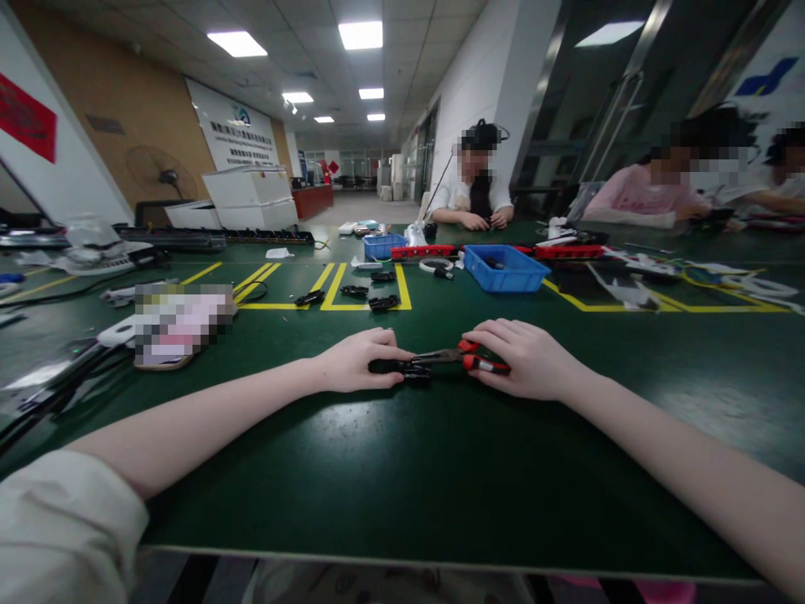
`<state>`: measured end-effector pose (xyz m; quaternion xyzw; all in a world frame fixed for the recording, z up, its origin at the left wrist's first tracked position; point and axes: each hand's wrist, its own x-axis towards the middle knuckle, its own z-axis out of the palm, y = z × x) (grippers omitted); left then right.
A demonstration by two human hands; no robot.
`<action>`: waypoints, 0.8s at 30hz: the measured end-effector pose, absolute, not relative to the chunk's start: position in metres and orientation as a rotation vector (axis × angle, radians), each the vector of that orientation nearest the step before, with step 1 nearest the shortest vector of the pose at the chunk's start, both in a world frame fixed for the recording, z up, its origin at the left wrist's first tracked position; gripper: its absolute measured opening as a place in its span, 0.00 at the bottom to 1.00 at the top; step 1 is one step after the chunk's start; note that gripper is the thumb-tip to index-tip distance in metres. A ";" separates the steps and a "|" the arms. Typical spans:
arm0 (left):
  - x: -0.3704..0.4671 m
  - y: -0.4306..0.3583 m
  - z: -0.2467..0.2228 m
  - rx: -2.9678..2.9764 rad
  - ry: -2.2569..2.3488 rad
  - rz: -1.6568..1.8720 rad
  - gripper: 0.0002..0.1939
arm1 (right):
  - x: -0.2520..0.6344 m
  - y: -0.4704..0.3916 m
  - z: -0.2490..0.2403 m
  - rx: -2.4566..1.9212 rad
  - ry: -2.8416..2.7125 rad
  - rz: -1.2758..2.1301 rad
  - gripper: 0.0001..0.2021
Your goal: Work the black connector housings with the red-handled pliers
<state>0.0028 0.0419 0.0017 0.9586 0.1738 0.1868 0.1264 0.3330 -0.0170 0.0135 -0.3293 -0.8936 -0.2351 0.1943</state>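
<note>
The left hand (pixel 365 359) pinches a black part (pixel 386 367) at the near middle of the green desk (pixel 402 478). To its right, red-handled pliers (pixel 470 362) point left, tips at the part; the right hand (pixel 525 361) grips their handles.

Part (pixel 420 374) in left hand (pixel 360 359); pliers (pixel 445 356) in right hand (pixel 532 359), tips at part. Four more parts (pixel 383 303) on table (pixel 408 486) beyond left hand; bin (pixel 506 283) beyond right.

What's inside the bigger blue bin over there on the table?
A small dark item shows inside the bigger blue bin, too blurred to identify. The bin's near wall covers part of its floor, so whatever may lie low behind it can't be seen.
</note>
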 end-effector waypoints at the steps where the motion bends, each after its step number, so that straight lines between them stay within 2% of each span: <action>1: 0.003 0.042 0.002 2.790 0.506 0.542 0.22 | 0.333 -0.017 0.013 -0.927 -2.502 -0.658 0.20; 24: 0.003 0.041 0.004 2.766 0.524 0.525 0.22 | 0.324 -0.017 0.019 -0.933 -2.562 -0.799 0.16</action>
